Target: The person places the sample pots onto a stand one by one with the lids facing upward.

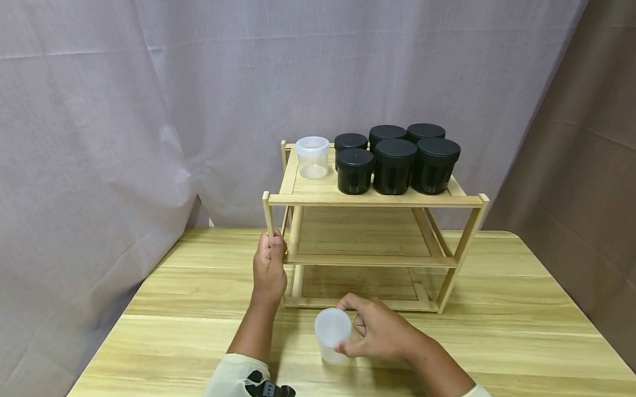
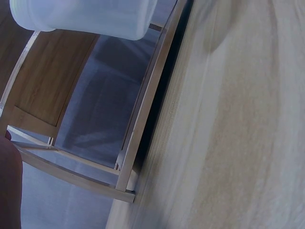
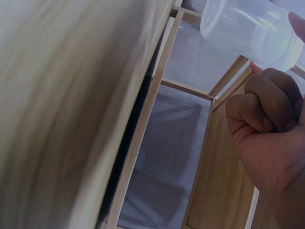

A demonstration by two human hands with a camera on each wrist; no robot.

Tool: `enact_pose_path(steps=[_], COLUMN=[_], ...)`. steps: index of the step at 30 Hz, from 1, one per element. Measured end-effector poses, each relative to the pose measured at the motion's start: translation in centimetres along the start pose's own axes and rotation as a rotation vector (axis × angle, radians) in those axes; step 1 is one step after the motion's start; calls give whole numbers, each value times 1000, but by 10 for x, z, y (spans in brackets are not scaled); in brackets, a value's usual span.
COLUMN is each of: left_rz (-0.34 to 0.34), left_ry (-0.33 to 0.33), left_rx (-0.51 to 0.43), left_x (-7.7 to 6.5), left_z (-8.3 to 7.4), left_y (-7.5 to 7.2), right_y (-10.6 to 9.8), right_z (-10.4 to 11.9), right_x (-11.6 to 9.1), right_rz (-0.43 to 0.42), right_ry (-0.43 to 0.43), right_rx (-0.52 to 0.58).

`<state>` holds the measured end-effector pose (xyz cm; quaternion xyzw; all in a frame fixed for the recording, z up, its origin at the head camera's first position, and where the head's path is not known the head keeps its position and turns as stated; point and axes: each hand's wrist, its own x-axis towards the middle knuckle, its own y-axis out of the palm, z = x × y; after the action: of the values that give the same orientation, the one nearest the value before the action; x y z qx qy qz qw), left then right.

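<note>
A translucent plastic jar (image 1: 332,337) with a frosted lid is pinched between the thumb and forefinger of my right hand (image 1: 383,329), just in front of the rack. In the right wrist view the same jar (image 3: 245,31) hangs above the table, with the other fingers curled below it. My left hand (image 1: 271,266) grips the front left post of the three-tier wooden rack (image 1: 376,201). Only a sliver of that hand shows at the edge of the left wrist view, where the jar (image 2: 86,16) also appears at the top.
Several black lidded jars (image 1: 394,167) stand on the rack's top tier, with another clear jar (image 1: 312,159) at its left end. The wooden table (image 1: 509,338) extends around the rack. Behind hangs a grey curtain (image 1: 239,61), and a brown one (image 1: 607,153) borders the right.
</note>
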<state>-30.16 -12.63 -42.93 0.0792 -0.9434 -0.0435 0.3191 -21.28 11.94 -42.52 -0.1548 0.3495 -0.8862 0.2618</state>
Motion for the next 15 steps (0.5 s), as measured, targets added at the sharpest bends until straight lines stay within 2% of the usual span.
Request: enact_pose_path(steps=[8, 15], left_rz=[11, 4], left_ry=[-6, -15], left_rx=[0, 1], left_x=[-1, 0], left_z=[-1, -1], left_y=[-1, 0], right_y=[-1, -5], right_z=[3, 8], right_x=[0, -2], right_rz=[-20, -20], right_ry=[-35, -16], right_rx=[18, 19])
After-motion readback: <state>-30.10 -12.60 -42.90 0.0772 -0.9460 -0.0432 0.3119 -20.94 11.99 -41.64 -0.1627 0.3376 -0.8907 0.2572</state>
